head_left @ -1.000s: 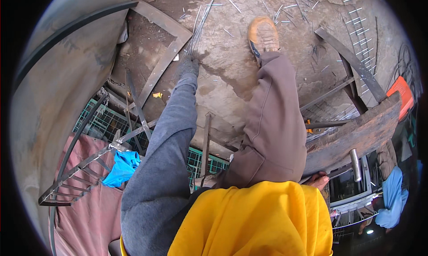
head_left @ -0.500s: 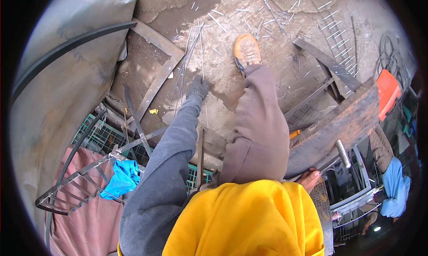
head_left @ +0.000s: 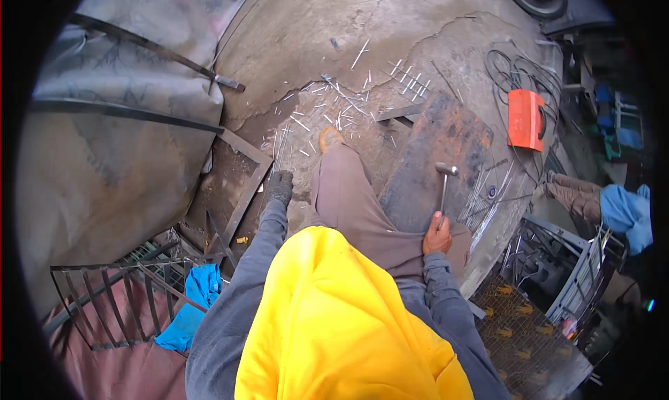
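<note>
My right hand (head_left: 437, 240), bare, is closed around the handle of a hammer (head_left: 444, 191). The hammer's metal head is raised over a dark, rust-stained steel plate (head_left: 414, 166), which lies tilted to the right of my leg. My left hand (head_left: 281, 187), in a dark grey glove, reaches low between my leg and a rusty angle-iron frame (head_left: 249, 191). Its fingers look drawn together, but what they hold, if anything, is hidden. Thin metal rods (head_left: 280, 148) lie just beyond that hand.
Short cut rods (head_left: 300, 122) litter the floor, with a small rod grid (head_left: 412, 81) beyond. An orange carrying case (head_left: 526, 120) and coiled cables stand at right. A barred metal frame (head_left: 115, 302) with blue cloth (head_left: 198, 306) is at lower left. Wire bundles (head_left: 488, 198) lie beside the plate.
My right hand has come up from the plate's near edge and now grips the hammer, which stands upright. The view has swung right, showing more floor, the orange case and the wire bundles.
</note>
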`<state>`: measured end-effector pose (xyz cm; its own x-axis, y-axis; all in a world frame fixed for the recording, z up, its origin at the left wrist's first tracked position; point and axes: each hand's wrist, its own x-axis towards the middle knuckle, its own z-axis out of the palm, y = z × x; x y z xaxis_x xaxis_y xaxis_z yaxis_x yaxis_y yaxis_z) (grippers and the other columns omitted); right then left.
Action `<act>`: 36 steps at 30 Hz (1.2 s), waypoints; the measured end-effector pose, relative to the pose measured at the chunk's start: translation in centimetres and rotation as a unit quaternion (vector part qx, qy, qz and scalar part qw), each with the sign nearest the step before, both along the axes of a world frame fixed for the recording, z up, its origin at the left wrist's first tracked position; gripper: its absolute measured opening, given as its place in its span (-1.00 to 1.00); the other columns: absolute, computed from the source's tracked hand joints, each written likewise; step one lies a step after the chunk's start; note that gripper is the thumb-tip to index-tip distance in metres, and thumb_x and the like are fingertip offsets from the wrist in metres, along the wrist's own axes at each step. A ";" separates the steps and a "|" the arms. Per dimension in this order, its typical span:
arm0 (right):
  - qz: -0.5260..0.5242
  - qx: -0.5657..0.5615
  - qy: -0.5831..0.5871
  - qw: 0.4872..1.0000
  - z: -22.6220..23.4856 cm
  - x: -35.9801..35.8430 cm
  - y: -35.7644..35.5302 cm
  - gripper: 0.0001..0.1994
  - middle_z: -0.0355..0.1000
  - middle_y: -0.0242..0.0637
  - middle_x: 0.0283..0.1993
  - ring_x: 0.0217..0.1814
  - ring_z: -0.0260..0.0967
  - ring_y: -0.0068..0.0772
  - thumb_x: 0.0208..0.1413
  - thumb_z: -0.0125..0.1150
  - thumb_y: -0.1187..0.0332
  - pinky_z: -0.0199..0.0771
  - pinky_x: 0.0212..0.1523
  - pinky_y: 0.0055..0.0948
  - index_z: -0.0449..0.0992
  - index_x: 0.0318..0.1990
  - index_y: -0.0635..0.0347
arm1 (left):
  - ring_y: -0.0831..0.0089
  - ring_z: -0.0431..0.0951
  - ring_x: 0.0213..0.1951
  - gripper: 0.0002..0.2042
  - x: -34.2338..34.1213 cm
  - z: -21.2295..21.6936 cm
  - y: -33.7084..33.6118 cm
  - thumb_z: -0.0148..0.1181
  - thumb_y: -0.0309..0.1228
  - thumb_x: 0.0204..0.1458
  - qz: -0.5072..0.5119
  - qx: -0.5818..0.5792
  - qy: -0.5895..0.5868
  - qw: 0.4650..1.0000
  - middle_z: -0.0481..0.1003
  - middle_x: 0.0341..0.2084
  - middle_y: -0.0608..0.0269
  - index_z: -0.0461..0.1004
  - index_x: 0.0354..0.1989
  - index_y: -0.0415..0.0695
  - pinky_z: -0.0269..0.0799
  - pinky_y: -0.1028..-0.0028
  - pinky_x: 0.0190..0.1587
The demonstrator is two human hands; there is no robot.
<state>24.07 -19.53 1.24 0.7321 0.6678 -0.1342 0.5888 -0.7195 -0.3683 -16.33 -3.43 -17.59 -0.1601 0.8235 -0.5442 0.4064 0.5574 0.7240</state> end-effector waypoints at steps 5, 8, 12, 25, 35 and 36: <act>-0.001 -0.005 0.098 0.995 0.4 0.9 0.1 -0.48 0.47 0.16 -0.35 -0.24 0.38 0.37 0.23 -0.19 -0.21 0.28 -0.22 0.18 0.39 -0.29 0.11 | 0.62 0.34 -0.61 -0.73 2.5 18.9 3.5 0.12 -0.29 0.14 0.022 0.026 -0.167 0.985 0.41 -0.56 0.35 0.40 -0.02 -0.10 0.26 0.56 -0.62; 0.025 -0.016 0.152 0.988 1.4 1.9 -0.6 -0.45 0.47 0.21 -0.27 -0.16 0.37 0.39 0.22 -0.21 -0.23 0.30 -0.12 0.17 0.39 -0.23 0.12 | 0.62 0.38 -0.55 -0.73 6.1 26.8 2.5 0.12 -0.32 0.14 -0.071 0.066 -0.145 0.985 0.44 -0.50 0.33 0.43 -0.02 -0.11 0.30 0.55 -0.55; 0.043 -0.056 0.195 0.978 4.0 4.1 -3.4 -0.41 0.46 0.23 -0.16 -0.05 0.36 0.37 0.21 -0.22 -0.25 0.30 -0.04 0.15 0.41 -0.14 0.15 | 0.59 0.46 -0.33 -0.78 10.5 28.1 1.0 0.16 -0.34 0.14 -0.333 0.196 -0.066 0.920 0.50 -0.38 0.35 0.52 -0.09 -0.16 0.42 0.54 -0.23; -0.015 -0.002 0.219 0.976 5.3 2.8 -11.1 -0.43 0.48 0.10 -0.28 -0.15 0.39 0.27 0.20 -0.13 -0.22 0.33 -0.13 0.08 0.42 -0.24 0.20 | 0.56 0.46 -0.22 -0.74 11.9 18.3 1.7 0.18 -0.29 0.12 -0.473 -0.005 -0.009 0.881 0.56 -0.28 0.33 0.55 -0.09 -0.14 0.39 0.49 -0.06; -0.030 0.035 0.243 0.969 4.6 4.3 -10.0 -0.40 0.51 0.03 -0.26 -0.14 0.44 0.13 0.20 -0.13 -0.22 0.35 -0.08 -0.12 0.53 -0.29 0.23 | 0.42 0.49 -0.08 -0.73 12.0 15.8 2.8 0.10 -0.30 0.16 -0.451 -0.011 -0.053 0.891 0.57 -0.16 0.21 0.54 -0.07 -0.19 0.36 0.41 0.07; -0.017 0.028 0.240 0.970 5.0 4.1 -9.9 -0.40 0.51 0.03 -0.26 -0.14 0.44 0.13 0.20 -0.13 -0.22 0.35 -0.08 -0.12 0.53 -0.29 0.23 | 0.40 0.50 -0.07 -0.72 11.9 16.0 2.7 0.10 -0.30 0.16 -0.469 0.009 -0.037 0.883 0.57 -0.15 0.18 0.54 -0.07 -0.19 0.36 0.40 0.08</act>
